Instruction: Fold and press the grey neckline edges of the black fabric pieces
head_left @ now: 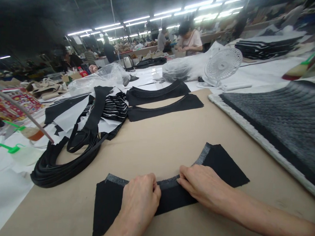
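A curved black fabric piece lies on the brown-covered table in front of me, with a speckled grey strip along its inner curved edge. My left hand is closed at that edge, left of the middle, its fingertips pinching the strip. Further right, my right hand pinches the same edge between thumb and fingers. Both hands cover parts of the strip. Beyond them lie two similar curved black pieces, side by side. A looped bundle of black strips rests to the left.
A white fan stands at the back. A stack of dark grey textured sheets lies at right. Bottles with green nozzles stand at left, near a thin metal rod. Clear plastic lies behind; other people work in the distance.
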Demonstrator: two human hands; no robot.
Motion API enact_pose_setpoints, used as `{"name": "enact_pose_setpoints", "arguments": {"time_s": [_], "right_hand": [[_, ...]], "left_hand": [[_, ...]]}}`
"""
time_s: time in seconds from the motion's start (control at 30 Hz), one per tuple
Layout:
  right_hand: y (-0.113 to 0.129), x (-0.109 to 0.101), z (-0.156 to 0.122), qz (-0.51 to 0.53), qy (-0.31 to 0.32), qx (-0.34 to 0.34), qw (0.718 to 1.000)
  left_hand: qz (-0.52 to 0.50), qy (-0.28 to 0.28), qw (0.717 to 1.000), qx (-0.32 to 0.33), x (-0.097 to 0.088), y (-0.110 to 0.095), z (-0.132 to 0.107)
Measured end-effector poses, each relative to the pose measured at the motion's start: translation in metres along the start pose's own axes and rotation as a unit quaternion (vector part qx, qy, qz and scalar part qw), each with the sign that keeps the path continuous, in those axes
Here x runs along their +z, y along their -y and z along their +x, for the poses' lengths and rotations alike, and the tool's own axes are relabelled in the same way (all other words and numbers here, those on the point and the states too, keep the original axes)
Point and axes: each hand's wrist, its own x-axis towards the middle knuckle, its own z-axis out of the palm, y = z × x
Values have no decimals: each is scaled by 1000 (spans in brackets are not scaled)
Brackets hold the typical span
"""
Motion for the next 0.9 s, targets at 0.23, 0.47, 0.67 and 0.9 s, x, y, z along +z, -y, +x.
{"name": "enact_pose_setpoints", "arguments": {"time_s": [0.23, 0.47, 0.67, 0.9], "right_hand": [[8, -12, -2, -15, 28, 9, 999], [14, -23, -2, -11, 41, 33, 999], [12, -25, -2, 1, 23, 35, 999], [12, -30, -3, 10, 27, 34, 999]], "left_hand": [[-5, 4, 1000, 3, 1, 1, -6], [-15, -166, 976, 138, 17, 4, -15], [20, -295, 907, 299, 43, 14, -11], [136, -350, 840, 392, 58, 26, -6]]}}
